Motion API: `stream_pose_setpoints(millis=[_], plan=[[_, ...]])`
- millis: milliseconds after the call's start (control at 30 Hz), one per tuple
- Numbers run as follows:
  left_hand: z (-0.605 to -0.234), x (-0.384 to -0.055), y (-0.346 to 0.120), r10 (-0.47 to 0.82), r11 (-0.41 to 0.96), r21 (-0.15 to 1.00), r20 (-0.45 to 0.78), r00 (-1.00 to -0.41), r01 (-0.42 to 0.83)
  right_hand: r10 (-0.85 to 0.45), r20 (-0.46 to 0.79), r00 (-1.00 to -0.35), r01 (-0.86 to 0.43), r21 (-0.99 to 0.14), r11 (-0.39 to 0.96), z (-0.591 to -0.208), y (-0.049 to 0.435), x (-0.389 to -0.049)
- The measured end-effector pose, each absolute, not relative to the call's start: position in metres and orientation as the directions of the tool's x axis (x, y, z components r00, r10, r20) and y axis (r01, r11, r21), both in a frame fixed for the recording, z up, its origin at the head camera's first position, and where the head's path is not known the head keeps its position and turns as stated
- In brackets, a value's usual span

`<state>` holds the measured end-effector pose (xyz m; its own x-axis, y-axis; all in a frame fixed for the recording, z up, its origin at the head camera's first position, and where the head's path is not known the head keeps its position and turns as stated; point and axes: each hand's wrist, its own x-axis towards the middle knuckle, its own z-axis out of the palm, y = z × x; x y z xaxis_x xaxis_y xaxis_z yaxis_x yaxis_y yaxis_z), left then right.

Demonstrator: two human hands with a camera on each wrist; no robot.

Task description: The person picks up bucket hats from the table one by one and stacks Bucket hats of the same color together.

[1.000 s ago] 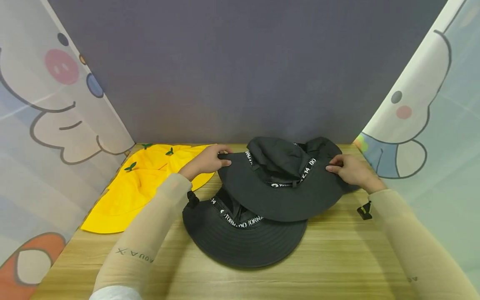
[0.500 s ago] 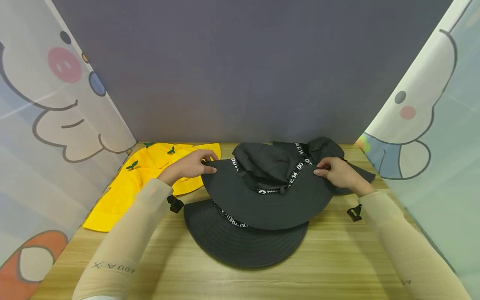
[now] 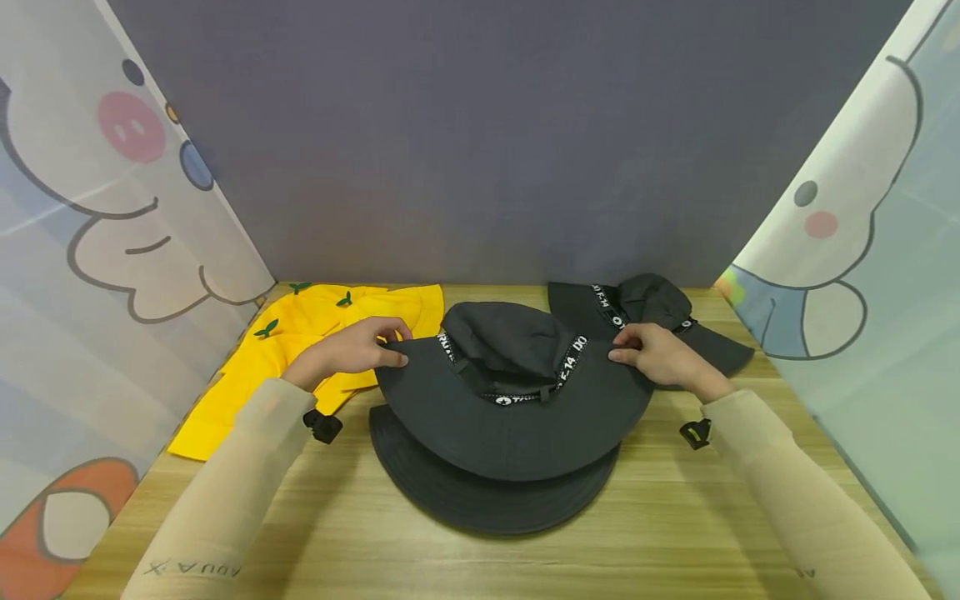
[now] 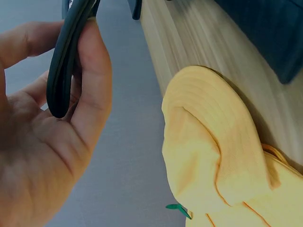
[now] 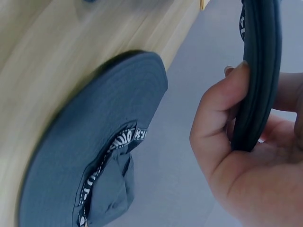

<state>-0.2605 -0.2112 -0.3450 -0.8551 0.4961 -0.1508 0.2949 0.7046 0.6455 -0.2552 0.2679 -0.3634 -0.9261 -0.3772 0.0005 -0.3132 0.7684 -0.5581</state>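
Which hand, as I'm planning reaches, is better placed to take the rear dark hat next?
Probably the right hand: it is nearer the rear dark hat. The left hand is by the yellow hats. Both pinch the held hat, so must release first.

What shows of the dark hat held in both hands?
The held hat is dark grey, seemingly cloth, with a crumpled crown, wide brim and white-lettered band. The left hand and right hand pinch its brim at either side. In the head view it overlaps another dark hat; whether they touch is unclear.
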Motion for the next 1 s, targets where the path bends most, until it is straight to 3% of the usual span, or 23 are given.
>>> stream_pose_setpoints(millis=[1000], plan=[[-0.393, -0.229, -0.226, 0.506, 0.724, 0.645, -0.255, -0.824, 0.246, -0.457, -0.105, -0.883, -0.302, -0.617, 0.726, -0.404, 0.248, -0.231]])
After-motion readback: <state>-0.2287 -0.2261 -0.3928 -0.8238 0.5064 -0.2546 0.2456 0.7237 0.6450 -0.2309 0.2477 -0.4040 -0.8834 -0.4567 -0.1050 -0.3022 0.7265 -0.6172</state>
